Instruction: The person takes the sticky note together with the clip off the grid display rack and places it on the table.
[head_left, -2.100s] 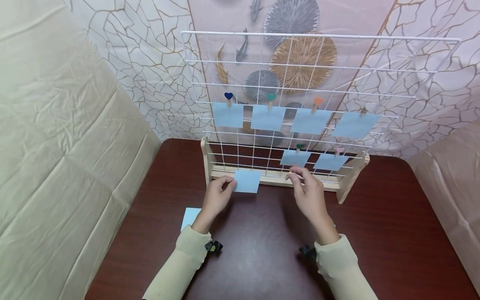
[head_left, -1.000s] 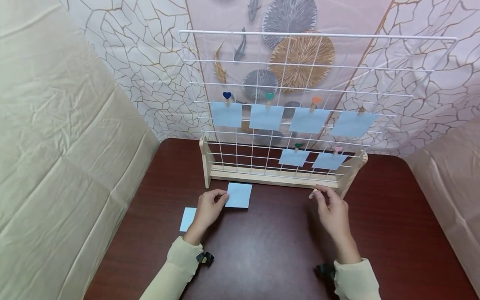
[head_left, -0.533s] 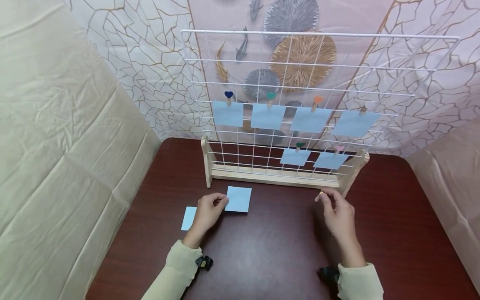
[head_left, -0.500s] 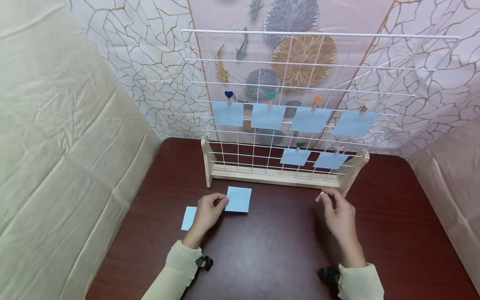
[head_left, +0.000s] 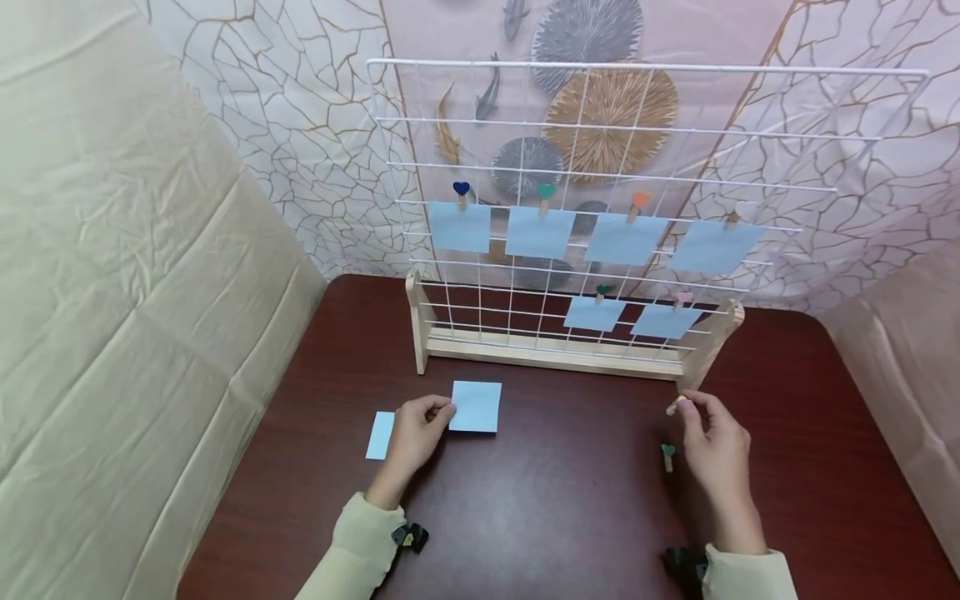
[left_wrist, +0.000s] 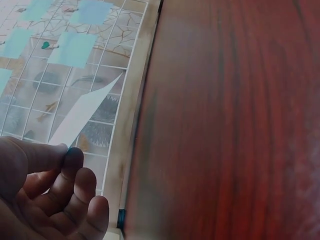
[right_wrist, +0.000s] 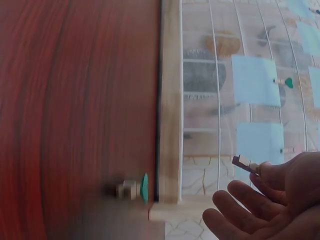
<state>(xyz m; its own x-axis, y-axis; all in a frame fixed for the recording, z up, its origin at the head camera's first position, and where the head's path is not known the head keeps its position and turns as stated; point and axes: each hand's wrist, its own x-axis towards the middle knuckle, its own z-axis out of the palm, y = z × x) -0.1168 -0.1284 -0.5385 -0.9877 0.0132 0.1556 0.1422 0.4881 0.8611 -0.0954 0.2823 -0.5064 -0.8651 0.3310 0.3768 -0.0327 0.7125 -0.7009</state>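
My left hand (head_left: pixel 414 433) pinches the left edge of a light blue paper square (head_left: pixel 476 407) between thumb and forefinger, in front of the wire rack. In the left wrist view that paper (left_wrist: pixel 82 117) tilts up from the fingertips. Farther right, my right hand (head_left: pixel 720 450) holds a small wooden clothespin (head_left: pixel 675 406) with a yellowish top; the right wrist view shows this clothespin (right_wrist: pixel 245 164) at the fingertips, its other fingers loosely bent. On the table beside the right hand lies a clothespin with a green heart (head_left: pixel 667 457). A second blue paper (head_left: pixel 380 435) lies partly behind the left hand.
A white wire grid rack (head_left: pixel 557 358) on a wooden base stands across the back of the dark red table (head_left: pixel 555 517). Several blue papers hang on it from heart clothespins, including an upper-row paper (head_left: pixel 460 227) and a lower-row paper (head_left: pixel 595 314). Draped cloth (head_left: pixel 150 333) borders the table.
Both hands have drawn back from the rack, the left with its paper and the right farther to the right with its clothespin. The green-heart clothespin on the table has come into clear view.
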